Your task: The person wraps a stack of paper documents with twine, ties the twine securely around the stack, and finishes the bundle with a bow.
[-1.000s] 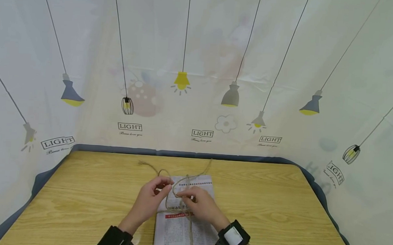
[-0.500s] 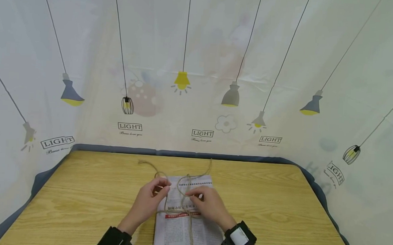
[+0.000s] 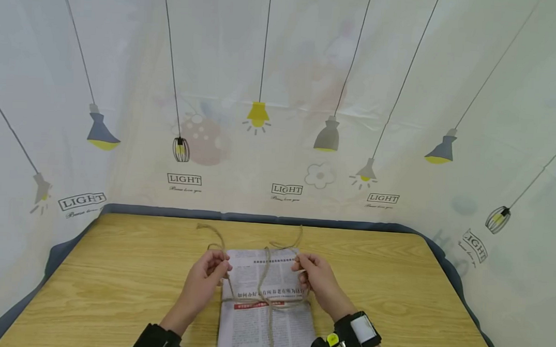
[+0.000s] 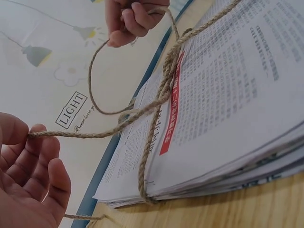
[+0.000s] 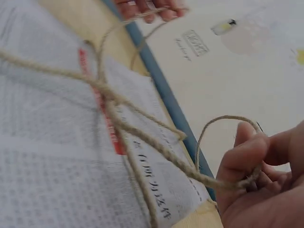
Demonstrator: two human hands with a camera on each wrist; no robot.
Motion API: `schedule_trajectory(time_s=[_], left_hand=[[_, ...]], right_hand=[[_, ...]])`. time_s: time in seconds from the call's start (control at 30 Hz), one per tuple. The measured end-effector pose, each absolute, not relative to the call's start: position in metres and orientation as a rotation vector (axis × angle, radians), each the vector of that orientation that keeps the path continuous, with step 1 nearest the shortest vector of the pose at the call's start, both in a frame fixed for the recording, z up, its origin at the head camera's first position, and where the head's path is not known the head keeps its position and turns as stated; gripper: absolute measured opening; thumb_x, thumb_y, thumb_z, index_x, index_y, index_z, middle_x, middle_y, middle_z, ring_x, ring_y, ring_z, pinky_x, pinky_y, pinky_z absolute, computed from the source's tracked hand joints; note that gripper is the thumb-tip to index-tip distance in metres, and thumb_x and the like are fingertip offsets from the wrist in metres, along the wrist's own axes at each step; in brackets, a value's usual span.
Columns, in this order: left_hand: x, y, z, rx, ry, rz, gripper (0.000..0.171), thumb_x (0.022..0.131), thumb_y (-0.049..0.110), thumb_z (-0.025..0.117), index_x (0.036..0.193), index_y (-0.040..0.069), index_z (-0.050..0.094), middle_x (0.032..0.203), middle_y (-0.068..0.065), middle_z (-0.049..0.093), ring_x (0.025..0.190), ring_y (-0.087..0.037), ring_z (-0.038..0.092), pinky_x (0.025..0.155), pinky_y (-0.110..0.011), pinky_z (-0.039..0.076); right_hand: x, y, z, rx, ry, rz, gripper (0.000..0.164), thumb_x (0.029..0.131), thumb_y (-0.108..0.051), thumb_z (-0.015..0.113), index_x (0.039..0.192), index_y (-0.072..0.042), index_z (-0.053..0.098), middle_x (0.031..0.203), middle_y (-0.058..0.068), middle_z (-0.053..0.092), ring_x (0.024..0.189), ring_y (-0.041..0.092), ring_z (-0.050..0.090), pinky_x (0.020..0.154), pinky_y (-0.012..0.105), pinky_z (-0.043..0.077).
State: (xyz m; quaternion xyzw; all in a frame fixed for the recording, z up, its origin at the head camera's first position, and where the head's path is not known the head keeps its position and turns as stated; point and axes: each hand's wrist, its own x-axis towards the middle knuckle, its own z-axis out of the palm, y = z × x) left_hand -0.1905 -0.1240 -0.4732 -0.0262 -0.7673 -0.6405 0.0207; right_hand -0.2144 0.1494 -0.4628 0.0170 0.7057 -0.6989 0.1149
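A stack of newspapers (image 3: 243, 330) lies on the table, with jute twine (image 4: 166, 78) running across it both ways and crossing on top. In the head view my left hand (image 3: 203, 274) is over the stack's left edge, pinching one strand of twine between thumb and fingers. On the opposite side my right hand (image 3: 319, 280) grips another strand, which bends round its fingers in the right wrist view. Both strands rise from the crossing beside the red headline strip (image 5: 102, 107). Loose ends of twine reach past the stack's far edge.
The wooden table (image 3: 393, 297) extends to both sides of the stack. Behind it hangs a pale curtain (image 3: 279, 142) printed with lamps, its dark blue border (image 3: 304, 221) along the table's far edge. Each wrist wears a black band.
My hands have drawn apart: the right hand moved to the right with its strand, the left slightly to the left. The twine loop between them has gone, and the crossing shows more plainly.
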Motion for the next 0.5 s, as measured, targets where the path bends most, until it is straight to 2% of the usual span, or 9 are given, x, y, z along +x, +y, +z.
schedule_trajectory(time_s=[0.17, 0.37, 0.5], left_hand=[[-0.190, -0.131, -0.474, -0.057, -2.351, -1.992, 0.021, 0.100, 0.021, 0.051, 0.112, 0.004, 0.054, 0.099, -0.016, 0.060, 0.086, -0.023, 0.058, 0.070, -0.033, 0.049], [-0.188, -0.139, -0.474, -0.011, -2.307, -2.017, 0.025, 0.101, 0.025, 0.048, 0.112, 0.004, 0.054, 0.093, -0.016, 0.057, 0.083, -0.025, 0.057, 0.068, -0.029, 0.049], [-0.187, -0.142, -0.476, 0.017, -2.306, -2.010, 0.023, 0.102, 0.025, 0.047, 0.109, 0.005, 0.054, 0.090, -0.016, 0.056, 0.079, -0.026, 0.055, 0.066, -0.029, 0.048]], right_hand=[[-0.222, 0.173, -0.464, 0.215, 1.997, -2.122, 0.030, 0.102, -0.025, 0.046, 0.116, -0.001, 0.058, 0.075, 0.000, 0.047, 0.053, 0.010, 0.030, 0.050, 0.024, 0.031], [-0.226, 0.197, -0.463, 0.284, 2.005, -2.117, 0.032, 0.103, -0.025, 0.044, 0.121, -0.001, 0.054, 0.084, 0.002, 0.051, 0.056, 0.009, 0.034, 0.053, 0.023, 0.036], [-0.226, 0.208, -0.464, 0.299, 2.018, -2.123, 0.033, 0.102, -0.026, 0.046, 0.122, -0.001, 0.054, 0.076, -0.001, 0.043, 0.051, 0.009, 0.024, 0.049, 0.023, 0.029]])
